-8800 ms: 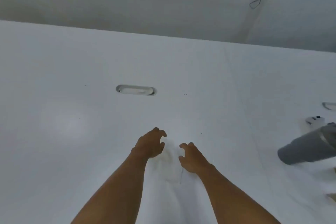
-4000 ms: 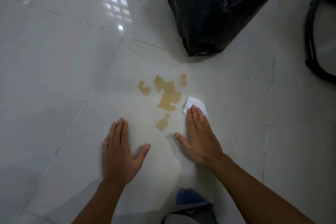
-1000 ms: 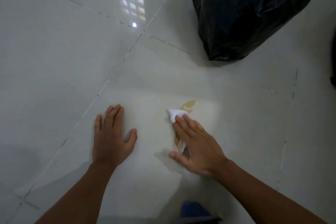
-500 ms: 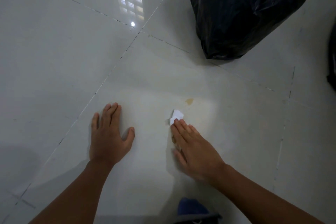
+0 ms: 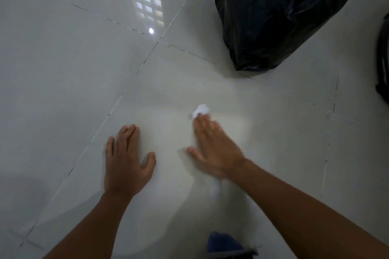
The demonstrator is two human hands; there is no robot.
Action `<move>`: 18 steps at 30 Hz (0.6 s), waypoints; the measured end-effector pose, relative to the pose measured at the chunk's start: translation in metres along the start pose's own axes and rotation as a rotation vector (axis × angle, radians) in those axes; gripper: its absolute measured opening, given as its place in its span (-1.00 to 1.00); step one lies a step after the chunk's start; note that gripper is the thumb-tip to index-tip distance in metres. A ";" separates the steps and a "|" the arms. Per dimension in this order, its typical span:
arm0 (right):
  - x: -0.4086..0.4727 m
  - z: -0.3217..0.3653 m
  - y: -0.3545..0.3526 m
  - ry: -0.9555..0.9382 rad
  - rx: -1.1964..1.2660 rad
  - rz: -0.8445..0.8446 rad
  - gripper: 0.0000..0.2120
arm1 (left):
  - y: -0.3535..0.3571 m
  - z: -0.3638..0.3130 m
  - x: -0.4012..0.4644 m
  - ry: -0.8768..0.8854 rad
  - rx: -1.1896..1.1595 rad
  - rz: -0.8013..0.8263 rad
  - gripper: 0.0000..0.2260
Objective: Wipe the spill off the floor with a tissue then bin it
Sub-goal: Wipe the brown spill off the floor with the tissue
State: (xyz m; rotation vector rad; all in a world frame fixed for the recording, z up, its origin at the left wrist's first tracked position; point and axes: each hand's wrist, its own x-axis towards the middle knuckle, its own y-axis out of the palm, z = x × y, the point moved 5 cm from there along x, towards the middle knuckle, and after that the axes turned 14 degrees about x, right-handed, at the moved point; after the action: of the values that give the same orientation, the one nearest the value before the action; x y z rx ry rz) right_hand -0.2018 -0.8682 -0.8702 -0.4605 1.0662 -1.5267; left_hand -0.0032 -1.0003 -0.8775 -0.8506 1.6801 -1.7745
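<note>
The last brown spot is gone, as far as the blur shows, under the crumpled white tissue point(image 5: 201, 110) pressed flat by the right hand point(image 5: 212, 149), left hand point(image 5: 126, 160) spread flat, so the black plastic bin bag point(image 5: 273, 12) beyond comes next.

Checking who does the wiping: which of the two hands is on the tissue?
The right hand: its fingertips press the white tissue to the floor and it is motion-blurred. The left hand lies flat on bare tile, apart from it.

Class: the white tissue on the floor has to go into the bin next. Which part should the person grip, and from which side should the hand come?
Pinch the crumpled end of the tissue that pokes out beyond the right hand. Come from above, curling the fingers already lying on its near edge; the wad looks bunched enough to gather in one pinch. The black bin bag stands just beyond.
</note>
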 end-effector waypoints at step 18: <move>-0.040 -0.012 0.005 0.182 -0.028 -0.150 -0.12 | -0.002 -0.003 0.000 0.011 -0.017 -0.017 -0.33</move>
State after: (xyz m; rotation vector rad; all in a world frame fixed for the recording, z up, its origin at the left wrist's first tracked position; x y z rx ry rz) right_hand -0.1978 -0.8263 -0.8698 -0.4349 1.2165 -1.7134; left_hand -0.0049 -0.9982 -0.8754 -0.8663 1.7026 -1.7813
